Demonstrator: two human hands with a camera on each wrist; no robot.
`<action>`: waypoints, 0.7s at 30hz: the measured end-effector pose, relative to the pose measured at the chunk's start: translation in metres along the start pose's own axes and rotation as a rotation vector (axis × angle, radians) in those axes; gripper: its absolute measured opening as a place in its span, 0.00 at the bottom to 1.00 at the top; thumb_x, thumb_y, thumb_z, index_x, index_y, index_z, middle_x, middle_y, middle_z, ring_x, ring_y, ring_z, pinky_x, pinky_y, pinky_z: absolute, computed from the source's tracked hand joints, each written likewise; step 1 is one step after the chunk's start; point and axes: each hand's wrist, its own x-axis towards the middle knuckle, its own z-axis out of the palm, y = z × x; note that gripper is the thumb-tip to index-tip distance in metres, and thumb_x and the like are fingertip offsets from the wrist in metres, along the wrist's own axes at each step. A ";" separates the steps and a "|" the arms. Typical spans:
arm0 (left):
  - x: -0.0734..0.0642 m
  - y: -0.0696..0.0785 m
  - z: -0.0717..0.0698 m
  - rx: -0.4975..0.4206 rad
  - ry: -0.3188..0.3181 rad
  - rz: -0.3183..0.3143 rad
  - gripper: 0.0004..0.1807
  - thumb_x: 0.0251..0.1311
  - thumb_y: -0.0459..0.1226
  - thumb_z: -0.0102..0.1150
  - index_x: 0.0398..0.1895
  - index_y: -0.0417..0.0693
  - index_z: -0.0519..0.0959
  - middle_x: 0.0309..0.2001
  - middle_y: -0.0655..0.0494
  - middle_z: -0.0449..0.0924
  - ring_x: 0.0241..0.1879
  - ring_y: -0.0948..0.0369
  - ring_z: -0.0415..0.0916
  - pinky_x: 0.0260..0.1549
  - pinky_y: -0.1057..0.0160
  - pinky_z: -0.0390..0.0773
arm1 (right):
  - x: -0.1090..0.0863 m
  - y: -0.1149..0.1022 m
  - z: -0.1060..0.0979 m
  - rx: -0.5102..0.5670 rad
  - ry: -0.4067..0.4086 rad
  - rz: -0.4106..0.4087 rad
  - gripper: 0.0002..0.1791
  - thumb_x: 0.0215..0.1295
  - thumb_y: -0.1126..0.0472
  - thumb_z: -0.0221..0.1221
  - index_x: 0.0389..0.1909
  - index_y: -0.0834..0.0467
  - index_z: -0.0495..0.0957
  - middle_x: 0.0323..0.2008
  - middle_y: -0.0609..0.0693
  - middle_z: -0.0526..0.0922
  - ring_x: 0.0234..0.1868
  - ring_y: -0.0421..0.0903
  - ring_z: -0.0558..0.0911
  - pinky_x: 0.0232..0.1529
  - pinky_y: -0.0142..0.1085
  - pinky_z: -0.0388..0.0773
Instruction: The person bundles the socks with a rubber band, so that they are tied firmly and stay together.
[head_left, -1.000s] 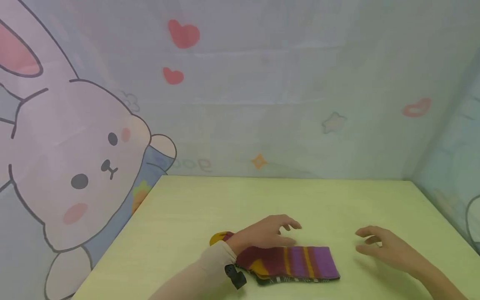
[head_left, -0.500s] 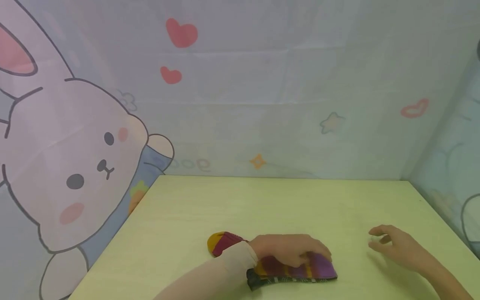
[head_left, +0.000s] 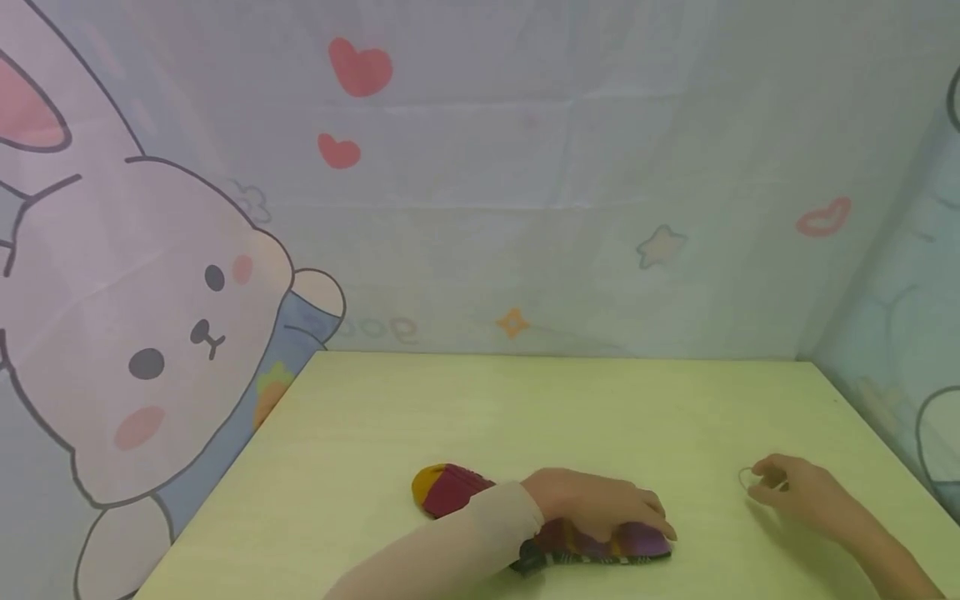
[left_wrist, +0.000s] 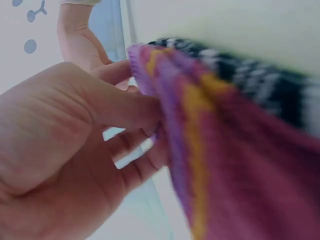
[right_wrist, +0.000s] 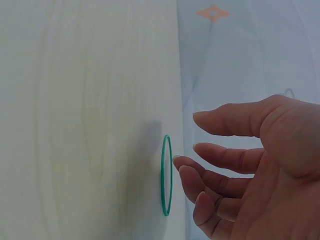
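A long maroon sock (head_left: 453,492) with yellow patches and a purple striped cuff lies folded on the table. Under it, along the near side, shows dark knitted fabric with a white pattern (left_wrist: 265,85). My left hand (head_left: 592,504) reaches over the sock and hides much of it. In the left wrist view its thumb and fingers pinch the purple cuff (left_wrist: 137,65). My right hand (head_left: 806,500) stays off to the right with its fingers loosely bent and holding nothing. Close to its fingertips is a thin green ring (right_wrist: 163,175), faint in the head view.
The pale yellow table (head_left: 375,408) ends at a light cloth backdrop (head_left: 562,250) printed with hearts. A large printed rabbit (head_left: 172,333) covers the left side. Another cloth wall (head_left: 892,350) stands at the right.
My left hand has come down and right along the sock and taken hold of its cuff. My right hand has shifted slightly right, leaving the ring visible beside its fingertips.
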 end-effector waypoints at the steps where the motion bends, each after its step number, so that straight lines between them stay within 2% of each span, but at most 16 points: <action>1: 0.002 0.001 -0.002 0.024 -0.022 -0.008 0.42 0.63 0.21 0.57 0.76 0.63 0.62 0.71 0.69 0.59 0.64 0.78 0.57 0.55 0.81 0.60 | 0.000 0.001 0.001 0.003 -0.004 0.005 0.22 0.69 0.58 0.61 0.50 0.75 0.75 0.39 0.55 0.82 0.41 0.55 0.81 0.37 0.47 0.81; 4: 0.008 0.006 -0.009 0.071 -0.073 -0.042 0.42 0.62 0.20 0.58 0.75 0.62 0.64 0.69 0.69 0.60 0.60 0.78 0.59 0.52 0.82 0.62 | 0.000 0.002 0.003 0.009 -0.021 0.027 0.22 0.69 0.58 0.61 0.50 0.75 0.75 0.39 0.56 0.83 0.41 0.56 0.81 0.38 0.47 0.81; 7: 0.013 0.011 -0.015 0.103 -0.092 -0.075 0.40 0.61 0.21 0.59 0.73 0.63 0.67 0.64 0.69 0.64 0.57 0.78 0.62 0.52 0.81 0.62 | 0.000 0.003 0.004 0.007 -0.031 0.043 0.22 0.69 0.58 0.61 0.50 0.75 0.74 0.39 0.58 0.83 0.41 0.57 0.82 0.38 0.48 0.81; 12: 0.022 0.017 -0.023 0.093 -0.116 -0.161 0.34 0.64 0.23 0.59 0.68 0.65 0.72 0.57 0.71 0.68 0.55 0.76 0.66 0.53 0.79 0.64 | 0.000 0.002 0.003 -0.005 -0.033 0.054 0.22 0.70 0.58 0.61 0.50 0.75 0.74 0.39 0.59 0.83 0.40 0.57 0.82 0.39 0.50 0.80; 17: 0.027 0.020 -0.025 0.135 -0.137 -0.216 0.21 0.67 0.27 0.57 0.55 0.62 0.79 0.51 0.70 0.67 0.47 0.73 0.67 0.45 0.79 0.67 | 0.000 0.001 0.003 -0.005 -0.030 0.047 0.22 0.70 0.58 0.61 0.50 0.75 0.74 0.39 0.59 0.83 0.40 0.57 0.82 0.38 0.50 0.80; 21: 0.023 0.018 -0.025 0.120 -0.114 -0.226 0.14 0.65 0.26 0.59 0.42 0.57 0.77 0.46 0.69 0.67 0.41 0.72 0.67 0.38 0.78 0.67 | 0.000 0.000 0.003 -0.016 -0.029 0.031 0.22 0.68 0.59 0.62 0.49 0.76 0.74 0.39 0.59 0.83 0.40 0.58 0.82 0.39 0.51 0.81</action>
